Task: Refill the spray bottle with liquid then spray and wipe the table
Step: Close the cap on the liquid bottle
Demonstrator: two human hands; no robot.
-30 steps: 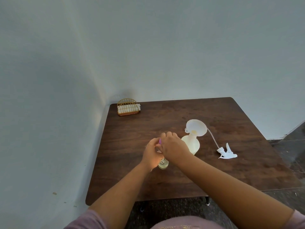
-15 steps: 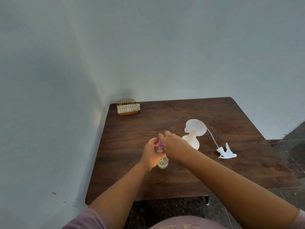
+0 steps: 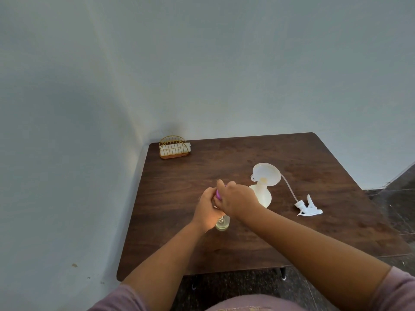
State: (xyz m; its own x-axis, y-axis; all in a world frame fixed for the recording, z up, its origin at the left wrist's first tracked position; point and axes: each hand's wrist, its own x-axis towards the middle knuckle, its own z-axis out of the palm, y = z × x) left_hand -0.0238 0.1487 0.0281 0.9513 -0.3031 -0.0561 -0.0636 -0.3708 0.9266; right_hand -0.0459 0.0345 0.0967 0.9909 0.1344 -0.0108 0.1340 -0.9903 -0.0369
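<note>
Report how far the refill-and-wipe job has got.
Done: the spray head lies off on the table, and a funnel sits in the spray bottle. In hand: left hand holds the small bottle; right hand grips its purple cap. Left: pouring, spraying, wiping.

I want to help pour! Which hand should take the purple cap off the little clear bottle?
Probably the right hand: its fingers already curl over the purple cap on the small clear bottle of yellowish liquid. The left hand grips the bottle's body, steadying it upright on the dark wooden table.
</note>
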